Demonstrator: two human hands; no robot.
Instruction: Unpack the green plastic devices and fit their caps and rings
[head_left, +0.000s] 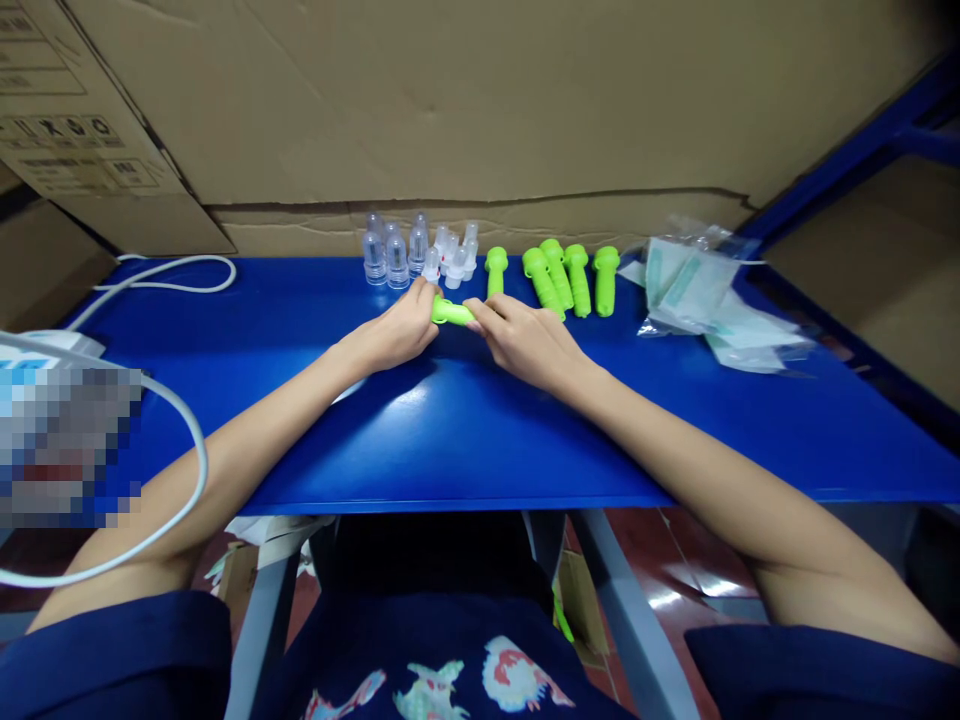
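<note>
A lime-green, torch-shaped plastic piece (453, 313) lies crosswise just above the blue table, held between both hands. My left hand (401, 325) is closed around its left, wider end, which the fingers partly hide. The thumb and fingers of my right hand (525, 340) pinch its right end. Just beyond my hands stands another lime-green piece of the same kind (496, 270). Several more green pieces (576, 280) lie in a row behind my right hand. Behind my left hand stand several clear bottle-shaped covers (397, 258) and small translucent nozzle-like parts (455, 265).
Clear plastic packets (694, 290) with white and pale green contents lie at the right. A white cable (180, 400) loops across the left side, near a white box (52, 350). Cardboard (465, 100) walls the back of the blue table (480, 440); a blue metal frame (862, 150) rises right.
</note>
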